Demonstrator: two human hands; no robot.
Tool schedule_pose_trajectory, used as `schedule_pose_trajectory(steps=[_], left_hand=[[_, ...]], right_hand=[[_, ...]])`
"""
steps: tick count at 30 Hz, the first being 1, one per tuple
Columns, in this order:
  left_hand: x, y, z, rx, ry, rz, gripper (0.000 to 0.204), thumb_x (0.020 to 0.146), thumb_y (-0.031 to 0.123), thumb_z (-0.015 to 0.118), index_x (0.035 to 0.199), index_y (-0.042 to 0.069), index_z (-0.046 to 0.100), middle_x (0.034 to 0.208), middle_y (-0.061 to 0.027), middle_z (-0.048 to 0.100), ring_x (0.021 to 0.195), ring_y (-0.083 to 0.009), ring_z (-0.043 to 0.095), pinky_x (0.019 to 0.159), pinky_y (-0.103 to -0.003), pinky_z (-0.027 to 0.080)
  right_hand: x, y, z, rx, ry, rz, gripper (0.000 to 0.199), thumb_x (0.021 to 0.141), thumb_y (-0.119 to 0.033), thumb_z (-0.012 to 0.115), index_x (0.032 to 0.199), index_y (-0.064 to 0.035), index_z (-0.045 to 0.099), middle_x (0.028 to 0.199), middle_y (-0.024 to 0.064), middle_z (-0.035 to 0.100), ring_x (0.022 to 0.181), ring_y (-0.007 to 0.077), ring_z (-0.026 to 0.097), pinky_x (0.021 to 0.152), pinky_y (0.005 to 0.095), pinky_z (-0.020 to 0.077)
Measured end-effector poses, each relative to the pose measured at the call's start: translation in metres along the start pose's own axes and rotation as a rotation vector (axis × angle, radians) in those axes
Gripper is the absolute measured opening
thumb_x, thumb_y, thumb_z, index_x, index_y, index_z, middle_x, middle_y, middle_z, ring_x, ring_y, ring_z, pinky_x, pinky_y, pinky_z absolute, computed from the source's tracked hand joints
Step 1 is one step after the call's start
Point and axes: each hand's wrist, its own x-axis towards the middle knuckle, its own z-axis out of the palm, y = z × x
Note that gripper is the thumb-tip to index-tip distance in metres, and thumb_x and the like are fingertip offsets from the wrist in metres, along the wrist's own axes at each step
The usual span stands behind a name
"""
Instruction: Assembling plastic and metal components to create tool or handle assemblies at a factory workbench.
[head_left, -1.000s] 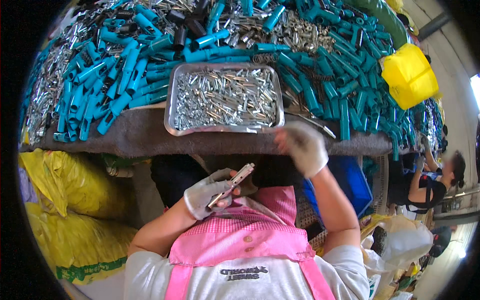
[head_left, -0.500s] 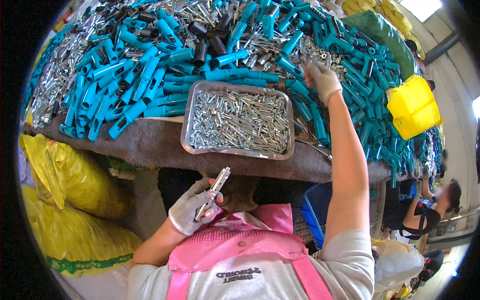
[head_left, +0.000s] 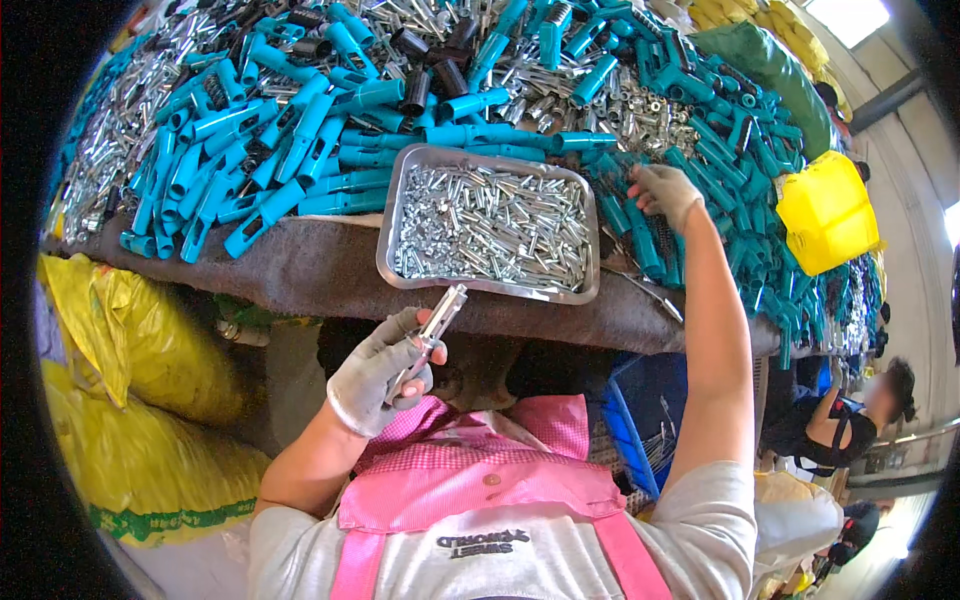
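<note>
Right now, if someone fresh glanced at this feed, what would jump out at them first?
The heap of turquoise plastic handles mixed with silvery metal parts, covering the far side of the table. In front of it sits a metal tray full of small shiny pins. The gloved right hand reaches into the handles beside the tray, while the gloved left hand holds a slim metal piece near the table edge.

- The left hand (head_left: 385, 368) wears a grey glove. It stays low, close to the body, with the fingers curled tight and the elbow bent.
- The right hand (head_left: 665, 192) also wears a glove. Its bare arm stretches far forward, fingers bent down.
</note>
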Motion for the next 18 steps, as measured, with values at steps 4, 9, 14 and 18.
schedule_pose_trajectory(steps=[4,9,14,18], left_hand=[[-0.002,-0.009,-0.004,-0.019,0.017,-0.008,0.029,0.088,0.013,0.052,0.117,0.013,0.048,0.086,-0.0084,0.058,0.051,-0.0071,0.043,0.041,-0.017,0.029],[-0.002,-0.007,-0.003,0.022,0.052,0.019,0.030,0.088,0.011,0.053,0.117,0.010,0.047,0.084,-0.0085,0.058,0.050,-0.0072,0.044,0.040,-0.017,0.030],[0.016,0.035,0.015,0.576,0.021,0.212,0.043,0.088,0.015,0.054,0.125,-0.001,0.040,0.084,-0.0071,0.058,0.053,-0.0044,0.045,0.040,-0.016,0.033],[0.069,0.065,0.024,1.303,-0.034,0.489,0.032,0.087,0.013,0.052,0.117,0.002,0.050,0.087,-0.0092,0.062,0.073,-0.0165,0.058,0.065,-0.032,0.046]], right_hand=[[-0.013,-0.020,0.001,0.028,-0.062,-0.029,0.031,0.090,-0.032,0.053,0.098,-0.0021,0.058,0.078,0.0067,0.062,0.059,0.0116,0.054,0.054,0.0239,0.0458],[-0.011,-0.022,-0.005,-0.050,-0.070,-0.047,0.029,0.090,-0.026,0.055,0.100,0.0014,0.056,0.080,0.0078,0.061,0.063,0.0124,0.057,0.058,0.0261,0.0484],[-0.018,-0.013,0.001,-0.200,0.104,-0.135,0.030,0.090,-0.022,0.052,0.107,0.0025,0.055,0.079,0.0081,0.061,0.063,0.0128,0.057,0.058,0.0260,0.0480],[-0.035,-0.005,0.021,-0.191,0.152,-0.276,0.028,0.091,-0.020,0.049,0.107,0.0023,0.055,0.077,0.0084,0.061,0.064,0.0125,0.058,0.058,0.0259,0.0473]])
